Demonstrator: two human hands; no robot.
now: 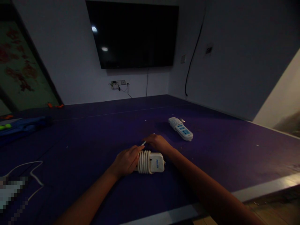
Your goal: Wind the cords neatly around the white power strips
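Observation:
A white power strip (157, 163) lies on the purple surface in front of me, its cord (144, 162) wound round it in several turns. My left hand (127, 160) is closed over the strip's left end and hides that part. A short length of cord runs up from under the left fingers to my right hand (158, 143). The right fingers are closed on this cord just beyond the strip; their tips are partly hidden. Farther right lies a second white power strip (184, 131) with blue socket faces, its cord wrapped round the far end and its plug (182, 120) beside it.
A large television (136, 34) hangs on the back wall above wall sockets (120, 83) with cables. Blue cloth (28, 124) lies at the left, near a thin white cable (35, 175). A pale edge (173, 215) borders the purple surface in front.

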